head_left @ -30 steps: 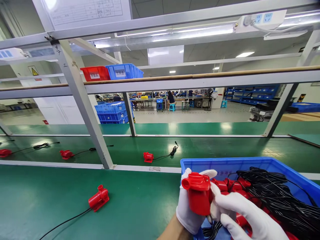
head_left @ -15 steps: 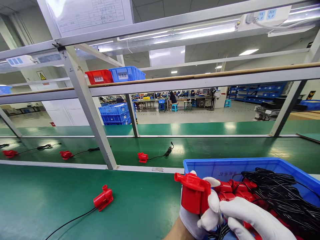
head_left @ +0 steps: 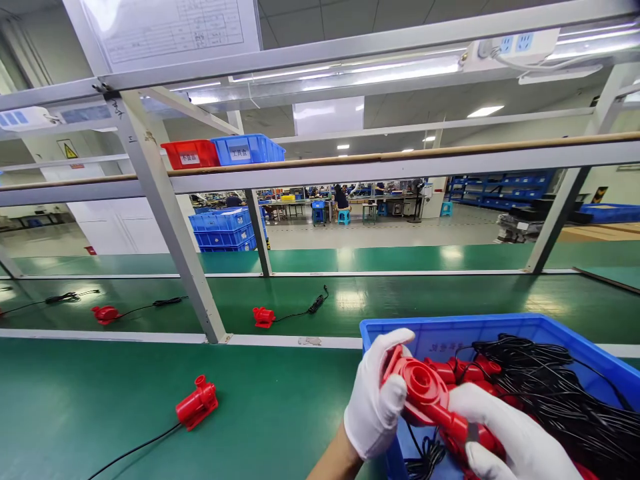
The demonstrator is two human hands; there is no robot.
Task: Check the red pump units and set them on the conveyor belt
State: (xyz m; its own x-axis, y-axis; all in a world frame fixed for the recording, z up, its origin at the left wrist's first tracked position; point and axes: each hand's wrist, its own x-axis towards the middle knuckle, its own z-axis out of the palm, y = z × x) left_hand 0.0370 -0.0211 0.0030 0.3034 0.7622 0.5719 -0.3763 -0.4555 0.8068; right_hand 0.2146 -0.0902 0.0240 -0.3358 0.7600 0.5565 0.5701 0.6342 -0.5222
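A red pump (head_left: 423, 387) is held over the near-left part of a blue crate, its round ringed opening turned toward me. My left hand (head_left: 375, 393), in a white glove, is closed on the pump's left side. The gloved fingers of my right hand (head_left: 510, 427) close around its outlet pipe at the lower right; a small dark patch shows between them. Beneath both hands, the blue crate (head_left: 450, 325) holds more red pumps and a heap of black cables (head_left: 545, 393). To the left, another red pump (head_left: 197, 403) lies on the green bench with its cable trailing toward me.
Beyond a white rail, red pumps (head_left: 263, 317) with bundled cables lie spaced along a green surface. A metal post (head_left: 170, 233) rises left of centre. On the shelf above stand a red bin (head_left: 190, 155) and a blue bin (head_left: 247, 149). People sit far behind.
The pump has turned from upright to showing its ringed opening, with its outlet swung from upper left to lower right. My right hand has closed on the outlet. The view has shifted slightly.
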